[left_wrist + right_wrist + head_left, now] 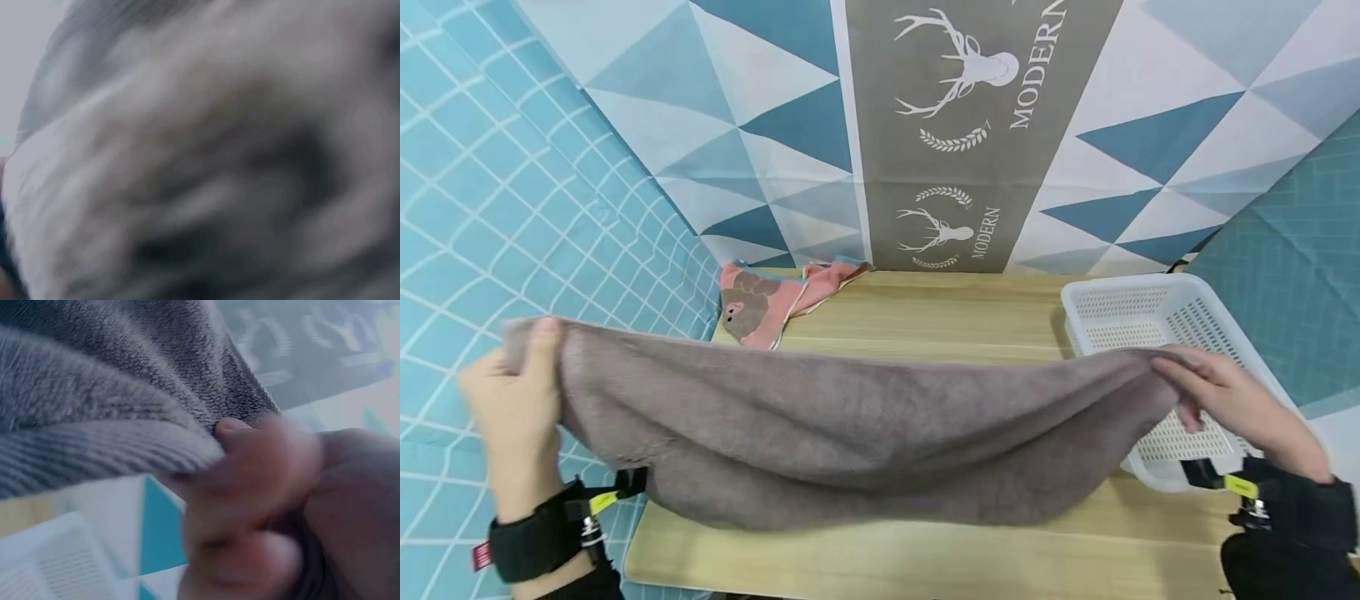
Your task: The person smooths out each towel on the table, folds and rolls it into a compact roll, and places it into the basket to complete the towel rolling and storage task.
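A grey-brown towel (pixel 865 442) hangs stretched between both hands above the wooden table, sagging in soft folds along its lower edge. At the far left my left hand (pixel 523 400) grips one end, thumb up over the fabric. My right hand (pixel 1232 400) pinches the other end over the white basket. Close up in the right wrist view, the fingers of the right hand (pixel 250 481) are curled on the gathered corner of the towel (pixel 137 381). Blurred towel fabric (pixel 187 156) fills most of the left wrist view and hides the left hand there.
A white plastic basket (pixel 1120 292) stands at the table's right side, partly behind the right hand. A pink cloth (pixel 775 304) with an animal figure lies crumpled at the back left of the wooden table (pixel 955 312). Patterned fabric (pixel 797 125) lines the back; blue checked fabric (pixel 512 167) lines the left.
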The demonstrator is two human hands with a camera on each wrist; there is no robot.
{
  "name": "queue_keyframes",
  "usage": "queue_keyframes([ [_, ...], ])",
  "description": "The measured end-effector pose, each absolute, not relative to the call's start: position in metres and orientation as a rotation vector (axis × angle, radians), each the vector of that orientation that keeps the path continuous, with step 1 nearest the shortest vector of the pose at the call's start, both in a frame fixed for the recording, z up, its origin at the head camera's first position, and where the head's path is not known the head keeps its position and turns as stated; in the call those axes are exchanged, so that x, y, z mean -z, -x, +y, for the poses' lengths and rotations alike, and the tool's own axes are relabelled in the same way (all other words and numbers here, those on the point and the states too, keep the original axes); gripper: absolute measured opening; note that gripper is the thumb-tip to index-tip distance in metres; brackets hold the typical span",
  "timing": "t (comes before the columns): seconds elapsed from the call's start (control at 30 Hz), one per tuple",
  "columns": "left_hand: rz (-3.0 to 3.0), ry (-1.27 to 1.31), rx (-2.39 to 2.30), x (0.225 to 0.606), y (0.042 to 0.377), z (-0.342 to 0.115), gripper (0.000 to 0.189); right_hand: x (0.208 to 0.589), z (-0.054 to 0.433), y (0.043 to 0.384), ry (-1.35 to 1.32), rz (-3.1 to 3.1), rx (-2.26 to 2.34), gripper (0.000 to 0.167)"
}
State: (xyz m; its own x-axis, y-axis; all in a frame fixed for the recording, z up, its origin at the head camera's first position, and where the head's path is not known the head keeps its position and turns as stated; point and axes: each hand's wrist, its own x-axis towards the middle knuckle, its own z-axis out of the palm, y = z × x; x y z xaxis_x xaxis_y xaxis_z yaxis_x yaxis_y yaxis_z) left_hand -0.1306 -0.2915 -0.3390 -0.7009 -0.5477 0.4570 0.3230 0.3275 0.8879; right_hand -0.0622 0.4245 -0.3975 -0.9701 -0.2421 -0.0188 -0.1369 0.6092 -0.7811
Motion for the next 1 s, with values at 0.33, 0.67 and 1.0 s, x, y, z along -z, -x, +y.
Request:
queue_keyframes([
  [0.33, -2.531, -0.209, 1.085, 0.438, 0.191, -0.295, 0.062, 0.469, 0.396, 0.121, -0.063, 2.608, 1.319, 0.056],
  [0.67, -2.598, -0.204, 1.175, 0.495, 0.237, -0.288, 0.049, 0.493, 0.355, 0.166, -0.339, 2.877, 1.331, 0.052],
  [1.0, -2.914, -0.106, 1.058, 0.522, 0.226, -0.268, 0.068, 0.516, 0.308, 0.16, -0.028, 2.884, 1.179, 0.068],
])
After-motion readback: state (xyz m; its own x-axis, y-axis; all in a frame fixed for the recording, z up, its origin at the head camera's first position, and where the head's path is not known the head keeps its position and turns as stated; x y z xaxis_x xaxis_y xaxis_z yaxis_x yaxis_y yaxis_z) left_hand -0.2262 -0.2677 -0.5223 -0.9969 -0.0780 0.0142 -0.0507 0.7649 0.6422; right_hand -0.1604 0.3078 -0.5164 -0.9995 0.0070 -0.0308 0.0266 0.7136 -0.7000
